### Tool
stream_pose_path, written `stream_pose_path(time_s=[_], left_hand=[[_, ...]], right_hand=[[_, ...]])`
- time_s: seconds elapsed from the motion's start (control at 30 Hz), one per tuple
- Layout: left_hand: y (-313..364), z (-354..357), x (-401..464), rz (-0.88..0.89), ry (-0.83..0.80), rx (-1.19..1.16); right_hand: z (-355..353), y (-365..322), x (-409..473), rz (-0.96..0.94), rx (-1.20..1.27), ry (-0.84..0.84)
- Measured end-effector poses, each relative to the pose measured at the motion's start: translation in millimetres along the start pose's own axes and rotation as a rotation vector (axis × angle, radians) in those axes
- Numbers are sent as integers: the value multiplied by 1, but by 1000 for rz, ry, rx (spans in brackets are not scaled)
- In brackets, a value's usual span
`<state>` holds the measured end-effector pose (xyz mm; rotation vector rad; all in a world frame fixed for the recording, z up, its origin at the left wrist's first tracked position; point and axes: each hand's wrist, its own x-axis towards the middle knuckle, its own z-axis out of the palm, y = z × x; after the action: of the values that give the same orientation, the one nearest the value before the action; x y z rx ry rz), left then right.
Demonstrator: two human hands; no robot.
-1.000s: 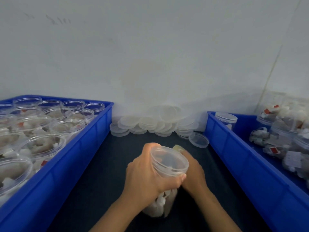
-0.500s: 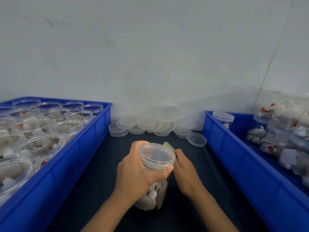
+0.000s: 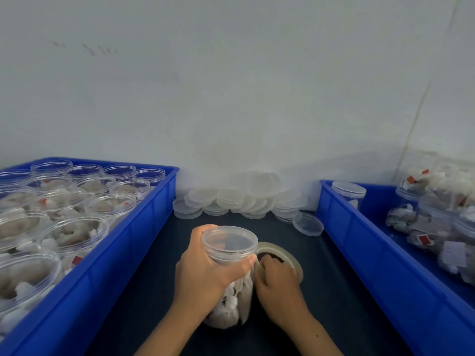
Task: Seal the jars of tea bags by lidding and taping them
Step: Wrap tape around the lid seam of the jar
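Centrally, one lidded jar [image 3: 229,255], one tape roll [image 3: 279,255].

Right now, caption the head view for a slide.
Left hand grips a lidded jar of tea bags; right hand holds a tape roll beside it.

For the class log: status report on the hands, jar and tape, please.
Left hand grips lidded jar upright on mat. Right hand on tape roll beside jar. No tape visible across the lid yet. Nothing in the way.

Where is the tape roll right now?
In the head view, the tape roll is low at centre-right, gripped by the right hand against the jar that the left hand holds.
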<state>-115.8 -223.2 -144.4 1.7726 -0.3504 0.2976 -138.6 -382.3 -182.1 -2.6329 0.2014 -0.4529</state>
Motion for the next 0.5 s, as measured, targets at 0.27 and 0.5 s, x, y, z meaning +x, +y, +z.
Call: stream_pose_path(time_s=[0.27,0.5], left_hand=[[12,-3,-3,-99,-147,-330],[10,5,-6,-147,-126,-488]], right_hand=[[-37,-25,-13,-120,1137,-126],[-34,-44,-20,-152,1377,-157]])
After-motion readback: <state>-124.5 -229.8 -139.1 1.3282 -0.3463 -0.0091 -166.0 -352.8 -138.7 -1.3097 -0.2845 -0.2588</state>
